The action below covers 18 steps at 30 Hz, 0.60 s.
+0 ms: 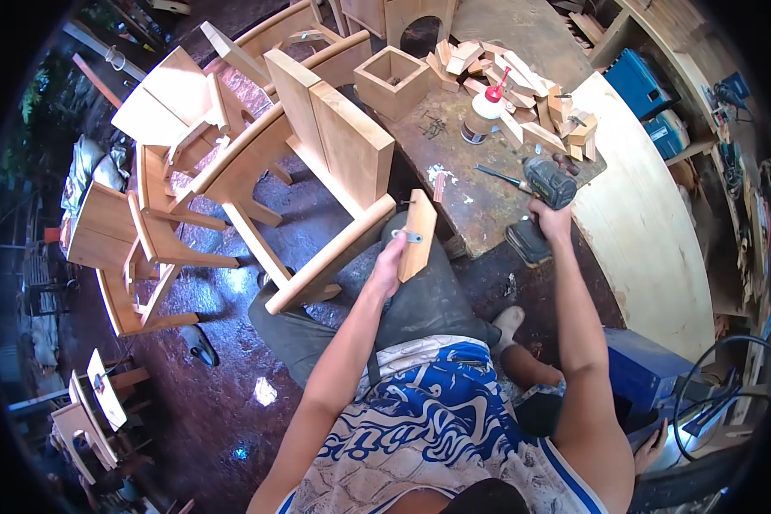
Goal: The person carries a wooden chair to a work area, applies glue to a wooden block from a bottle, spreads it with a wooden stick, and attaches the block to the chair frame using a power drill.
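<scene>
My left hand (387,267) is closed round a small wooden block (417,233) with angled ends, held upright above my lap. A small metal piece (412,236) lies against the block by my fingers, and what looks like a screw sticks out near its top. My right hand (554,221) grips the handle of a cordless drill (550,180) over the edge of the workbench (475,218). The drill's long bit points left across the bench top. Just left of the block, an unfinished wooden chair (343,244) lies tipped over against my legs.
A pile of wooden blocks (535,133), a white bottle with a red cap (488,104) and a wooden box (391,83) stand on the bench. Several wooden chairs (158,231) crowd the left. Blue tool cases (638,86) sit on a right-hand shelf. Another person's hand (651,447) shows lower right.
</scene>
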{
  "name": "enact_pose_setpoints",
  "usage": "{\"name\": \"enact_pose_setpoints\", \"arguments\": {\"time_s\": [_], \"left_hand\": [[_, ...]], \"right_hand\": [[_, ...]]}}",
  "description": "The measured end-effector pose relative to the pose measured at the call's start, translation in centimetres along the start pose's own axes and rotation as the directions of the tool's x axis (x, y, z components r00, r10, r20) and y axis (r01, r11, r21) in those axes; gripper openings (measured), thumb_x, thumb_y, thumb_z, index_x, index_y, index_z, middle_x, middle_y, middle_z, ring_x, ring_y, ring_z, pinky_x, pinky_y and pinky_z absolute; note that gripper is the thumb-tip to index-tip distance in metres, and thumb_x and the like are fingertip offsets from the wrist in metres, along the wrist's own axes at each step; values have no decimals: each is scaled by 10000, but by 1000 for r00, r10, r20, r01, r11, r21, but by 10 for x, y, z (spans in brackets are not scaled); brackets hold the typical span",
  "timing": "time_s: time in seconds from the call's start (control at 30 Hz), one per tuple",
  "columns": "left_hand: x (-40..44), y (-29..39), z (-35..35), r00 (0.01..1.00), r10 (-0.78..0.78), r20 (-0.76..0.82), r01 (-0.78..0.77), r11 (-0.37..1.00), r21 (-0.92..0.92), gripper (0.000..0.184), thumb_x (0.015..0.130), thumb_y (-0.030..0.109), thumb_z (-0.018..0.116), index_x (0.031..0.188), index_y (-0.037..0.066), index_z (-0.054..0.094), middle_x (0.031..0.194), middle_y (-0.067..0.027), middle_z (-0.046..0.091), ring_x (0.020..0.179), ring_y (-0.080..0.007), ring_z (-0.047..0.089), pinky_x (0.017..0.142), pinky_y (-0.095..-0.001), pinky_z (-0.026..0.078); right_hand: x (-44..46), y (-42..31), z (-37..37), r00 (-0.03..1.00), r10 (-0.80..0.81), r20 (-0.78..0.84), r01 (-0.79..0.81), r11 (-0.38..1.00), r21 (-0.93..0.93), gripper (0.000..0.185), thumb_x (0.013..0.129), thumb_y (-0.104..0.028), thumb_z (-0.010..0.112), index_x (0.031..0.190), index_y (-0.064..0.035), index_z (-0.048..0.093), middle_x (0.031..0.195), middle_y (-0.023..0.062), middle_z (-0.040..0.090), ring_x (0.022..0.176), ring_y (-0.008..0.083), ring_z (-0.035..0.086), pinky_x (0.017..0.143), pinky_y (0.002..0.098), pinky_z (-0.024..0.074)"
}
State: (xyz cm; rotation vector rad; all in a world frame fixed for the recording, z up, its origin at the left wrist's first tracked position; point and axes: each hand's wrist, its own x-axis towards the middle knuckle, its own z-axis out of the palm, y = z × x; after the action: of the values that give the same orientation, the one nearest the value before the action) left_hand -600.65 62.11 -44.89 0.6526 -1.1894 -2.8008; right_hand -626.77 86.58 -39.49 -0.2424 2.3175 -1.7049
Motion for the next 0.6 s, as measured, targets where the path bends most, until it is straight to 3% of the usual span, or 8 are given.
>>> {"name": "enact_pose_setpoints", "arguments": {"time_s": [0.07, 0.13, 0.3, 0.37, 0.4, 0.5, 0.57, 0.6], "left_hand": [[-6, 0, 0, 997, 65, -36, -66, 997, -31, 675, 1045, 482, 430, 1546, 39, 342, 1424, -73, 550, 1249, -189, 567, 1032, -342, 455], [-10, -4, 1, 972, 169, -163, -180, 982, -54, 712, 1048, 531, 390, 1537, 17, 328, 1338, -64, 585, 1179, -186, 584, 969, -337, 477], [-37, 0, -16, 980, 192, -57, -199, 969, -147, 712, 1053, 572, 308, 1509, 26, 344, 1240, -69, 576, 1050, -179, 584, 815, -320, 483], [-48, -6, -19, 938, 205, -279, -226, 973, -46, 697, 1056, 564, 306, 1505, 33, 351, 1220, -79, 593, 1043, -178, 589, 811, -322, 484], [-55, -10, -25, 937, 207, -282, -228, 973, -44, 697, 1056, 564, 306, 1505, 33, 351, 1220, -79, 593, 1043, -178, 589, 811, -322, 484], [-79, -21, -49, 978, 108, -178, -144, 969, -201, 565, 1097, 377, 332, 1520, 4, 369, 1487, -96, 505, 1350, -213, 494, 1147, -362, 351], [-100, -25, -55, 976, 89, -201, -132, 968, -214, 540, 1092, 341, 347, 1513, 3, 381, 1479, -99, 513, 1356, -211, 489, 1149, -365, 349], [-107, -27, -57, 973, 67, -222, -119, 966, -229, 517, 1087, 304, 363, 1506, 3, 394, 1471, -103, 522, 1362, -209, 483, 1152, -368, 347]], "right_hand": [[25, 61, 11, 933, -240, -267, 250, 968, 2, 207, 768, -26, 763, 918, -27, 621, 748, 29, 636, 596, 125, 590, 550, 293, 477], [39, 77, 24, 872, -305, -382, 320, 947, -25, 196, 803, -82, 790, 917, -32, 639, 752, 22, 633, 633, 123, 598, 592, 287, 484], [27, 61, 53, 850, -278, -448, 251, 960, -122, 229, 827, -150, 811, 935, -12, 664, 805, 35, 667, 727, 146, 634, 692, 311, 506], [17, 55, 63, 825, -301, -478, 226, 951, -210, 286, 832, -201, 818, 966, 10, 679, 896, 62, 703, 805, 168, 655, 766, 341, 514], [8, 42, 66, 838, -284, -467, 234, 958, -163, 336, 828, -243, 824, 995, 19, 693, 1003, 90, 727, 880, 183, 674, 813, 347, 509], [2, 68, 71, 747, -314, -587, 224, 949, -223, 394, 808, -281, 842, 1012, 3, 661, 912, 52, 672, 812, 192, 627, 770, 341, 494], [-32, 57, 82, 568, -457, -684, 206, 884, -420, 389, 807, -244, 834, 1029, -17, 611, 826, -5, 551, 711, 179, 528, 709, 326, 467], [-49, 62, 91, 553, -474, -685, 221, 877, -427, 383, 807, -214, 826, 1040, -25, 586, 811, -21, 494, 687, 162, 480, 675, 317, 448]]}}
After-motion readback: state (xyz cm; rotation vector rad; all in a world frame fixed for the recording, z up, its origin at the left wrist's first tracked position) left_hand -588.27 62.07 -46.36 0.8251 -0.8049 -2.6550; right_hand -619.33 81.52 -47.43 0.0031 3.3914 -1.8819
